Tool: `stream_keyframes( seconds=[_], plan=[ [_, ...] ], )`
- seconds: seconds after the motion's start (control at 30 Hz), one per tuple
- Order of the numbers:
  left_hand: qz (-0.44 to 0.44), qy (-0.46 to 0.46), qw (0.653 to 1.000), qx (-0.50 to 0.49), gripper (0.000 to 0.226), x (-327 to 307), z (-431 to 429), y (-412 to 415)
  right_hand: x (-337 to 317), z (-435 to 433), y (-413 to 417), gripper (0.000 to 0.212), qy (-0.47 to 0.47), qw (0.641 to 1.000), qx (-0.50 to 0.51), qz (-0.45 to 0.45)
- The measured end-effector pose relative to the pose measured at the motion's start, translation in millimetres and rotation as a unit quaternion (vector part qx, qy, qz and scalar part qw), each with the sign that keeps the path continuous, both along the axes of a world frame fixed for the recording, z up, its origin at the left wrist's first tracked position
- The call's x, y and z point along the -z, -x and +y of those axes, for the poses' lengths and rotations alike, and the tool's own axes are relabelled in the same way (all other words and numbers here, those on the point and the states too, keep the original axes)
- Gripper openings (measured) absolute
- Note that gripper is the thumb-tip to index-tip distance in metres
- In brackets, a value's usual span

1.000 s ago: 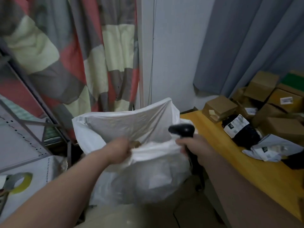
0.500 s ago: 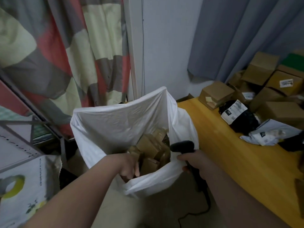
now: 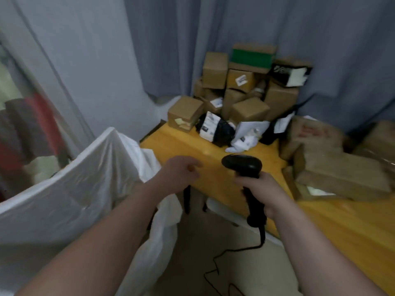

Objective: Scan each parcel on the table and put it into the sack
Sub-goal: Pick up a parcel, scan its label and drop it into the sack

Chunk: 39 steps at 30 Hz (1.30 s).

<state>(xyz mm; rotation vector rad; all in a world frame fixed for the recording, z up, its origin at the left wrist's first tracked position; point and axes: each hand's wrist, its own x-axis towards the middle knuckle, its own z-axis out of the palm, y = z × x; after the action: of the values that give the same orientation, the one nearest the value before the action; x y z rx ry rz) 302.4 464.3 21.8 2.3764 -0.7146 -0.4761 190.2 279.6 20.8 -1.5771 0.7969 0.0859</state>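
A large white sack [image 3: 70,195] stands at the left beside the yellow table [image 3: 213,180]. My left hand [image 3: 181,174] hovers over the table's left edge, fingers loosely curled, holding nothing. My right hand [image 3: 260,193] grips the handle of a black barcode scanner [image 3: 243,165] above the table's front edge. Parcels are piled at the back of the table: brown cardboard boxes [image 3: 248,110], a black mailer bag [image 3: 215,129] with a white label, and a white mailer bag [image 3: 245,135]. The nearest box [image 3: 184,113] sits at the back left corner.
Large flat brown packages [image 3: 339,167] lie stacked on the right of the table. Grey curtains [image 3: 277,39] hang behind the pile. The scanner's black cable [image 3: 235,251] trails down to the floor. A patterned curtain [image 3: 27,124] shows at the far left.
My left hand has let go of the sack's rim and moved right, over the table. The view has swung right toward the parcel pile. The scanner stays in my right hand.
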Motion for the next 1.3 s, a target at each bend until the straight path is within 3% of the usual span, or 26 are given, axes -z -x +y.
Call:
stream_keyframes(
  seconds=[0.2,0.4,0.67,0.83,0.93,1.17,1.3],
  plan=[
    [0.002,0.066,0.991,0.120,0.025,-2,-123,28,-10,-101,69,0.020,-0.003,0.985,0.160,-0.072],
    [0.023,0.074,0.981,0.178,0.029,-2,-231,65,-8,-208,130,0.023,-0.013,0.955,0.280,-0.095],
    [0.076,0.033,0.994,0.073,0.054,15,-341,99,20,-318,163,0.030,-0.061,0.932,0.347,-0.091],
    [0.101,0.026,0.995,-0.012,0.048,30,-364,108,34,-347,165,0.015,-0.098,0.930,0.345,-0.084],
    [0.135,0.020,0.989,-0.058,0.050,38,-371,104,39,-355,160,0.020,-0.121,0.935,0.323,-0.082],
    [0.262,0.104,0.941,-0.186,0.038,53,-381,99,51,-356,158,0.032,-0.143,0.948,0.271,-0.087],
    [0.328,0.186,0.901,-0.213,0.026,56,-377,106,51,-361,166,0.032,-0.161,0.937,0.291,-0.108]
  ],
)
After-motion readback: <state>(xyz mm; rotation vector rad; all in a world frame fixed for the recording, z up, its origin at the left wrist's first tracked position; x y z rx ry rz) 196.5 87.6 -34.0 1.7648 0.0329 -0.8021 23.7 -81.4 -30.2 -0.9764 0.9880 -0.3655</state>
